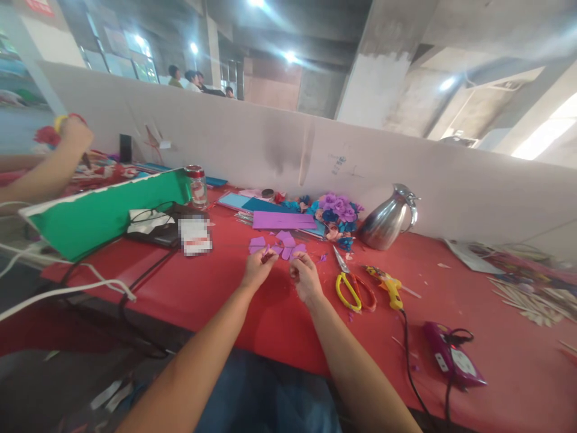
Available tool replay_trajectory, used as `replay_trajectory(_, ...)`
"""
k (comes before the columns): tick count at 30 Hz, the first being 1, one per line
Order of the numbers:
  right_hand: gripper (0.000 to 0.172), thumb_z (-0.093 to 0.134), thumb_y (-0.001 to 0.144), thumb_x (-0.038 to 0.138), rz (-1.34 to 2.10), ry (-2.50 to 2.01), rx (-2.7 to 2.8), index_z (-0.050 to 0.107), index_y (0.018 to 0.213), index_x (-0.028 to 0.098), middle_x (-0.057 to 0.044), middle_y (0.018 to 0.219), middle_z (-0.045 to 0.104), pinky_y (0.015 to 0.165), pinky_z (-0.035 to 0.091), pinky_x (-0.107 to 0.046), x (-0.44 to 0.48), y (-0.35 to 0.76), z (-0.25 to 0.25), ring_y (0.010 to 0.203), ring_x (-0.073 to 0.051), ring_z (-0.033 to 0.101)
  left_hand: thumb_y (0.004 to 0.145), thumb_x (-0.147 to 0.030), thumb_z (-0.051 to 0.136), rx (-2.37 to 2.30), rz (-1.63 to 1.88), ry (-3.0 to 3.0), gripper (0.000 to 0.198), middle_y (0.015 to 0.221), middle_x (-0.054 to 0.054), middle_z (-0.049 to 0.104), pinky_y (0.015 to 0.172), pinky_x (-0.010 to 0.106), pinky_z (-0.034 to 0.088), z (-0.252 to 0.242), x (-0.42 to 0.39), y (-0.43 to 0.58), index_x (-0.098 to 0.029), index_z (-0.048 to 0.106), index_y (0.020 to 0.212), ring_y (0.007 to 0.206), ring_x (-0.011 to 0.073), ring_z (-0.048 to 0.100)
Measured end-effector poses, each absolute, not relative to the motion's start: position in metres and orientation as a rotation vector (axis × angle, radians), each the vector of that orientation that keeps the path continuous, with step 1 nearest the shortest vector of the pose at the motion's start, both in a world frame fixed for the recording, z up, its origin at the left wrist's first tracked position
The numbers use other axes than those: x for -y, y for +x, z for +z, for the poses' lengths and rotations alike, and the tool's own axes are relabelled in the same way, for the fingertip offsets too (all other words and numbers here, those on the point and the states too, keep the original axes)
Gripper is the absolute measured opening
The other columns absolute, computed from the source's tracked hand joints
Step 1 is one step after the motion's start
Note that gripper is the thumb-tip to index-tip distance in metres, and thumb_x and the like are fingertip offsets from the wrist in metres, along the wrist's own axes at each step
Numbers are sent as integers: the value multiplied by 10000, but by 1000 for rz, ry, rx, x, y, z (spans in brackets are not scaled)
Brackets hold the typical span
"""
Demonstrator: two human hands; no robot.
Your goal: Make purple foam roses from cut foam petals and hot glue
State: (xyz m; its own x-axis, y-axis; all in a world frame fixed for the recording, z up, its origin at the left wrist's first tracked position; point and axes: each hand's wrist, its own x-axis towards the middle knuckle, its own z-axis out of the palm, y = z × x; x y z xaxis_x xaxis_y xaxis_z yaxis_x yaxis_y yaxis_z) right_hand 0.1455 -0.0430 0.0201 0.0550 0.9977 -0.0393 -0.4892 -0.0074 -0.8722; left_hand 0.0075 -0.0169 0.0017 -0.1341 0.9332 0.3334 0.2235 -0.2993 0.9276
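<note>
My left hand (258,268) is closed in a pinch, with a bit of purple paper (265,250) showing at its fingertips. A little to its right, my right hand (307,280) has its fingers curled together; what they hold, if anything, is too small to make out. Just beyond both hands lie several cut purple paper pieces (286,238). Farther back is a flat purple paper sheet (283,221). To the right of my right hand, scissors (348,285) with one yellow and one red handle lie with the blades pointing away. Beside them rests a yellow glue gun (391,286).
A bunch of paper flowers (336,210) and a metal jug (386,219) stand at the back of the red table (202,294). A purple power box (453,355) with cables lies right. A glass jar (197,187) stands by a green panel (112,216). Another person's hand (76,133) works far left.
</note>
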Motion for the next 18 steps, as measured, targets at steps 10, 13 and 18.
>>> replay_trajectory(10,345,772,553,431,1317,-940,903,558,610,166,68,519,472,467,238,-210,43,146,17,460,-46,345,714,-355,582,-1401,1420,1541,191,635,-16,601,647,254,407,-1,15,6,-171,623,683,619,140,525)
replay_trajectory(13,342,748,549,455,1296,-1048,961,597,632,160,60,505,481,460,233,-215,44,146,17,456,-58,351,719,-360,574,-1408,1421,1556,195,620,-15,595,648,256,410,1,16,7,-173,613,679,610,139,523)
replay_trajectory(18,333,662,591,488,1271,-1119,1024,592,632,165,49,505,494,461,255,-218,46,143,18,466,-77,389,755,-382,546,-1459,1403,1593,227,643,-4,614,670,258,419,0,16,5,-172,614,701,634,146,544)
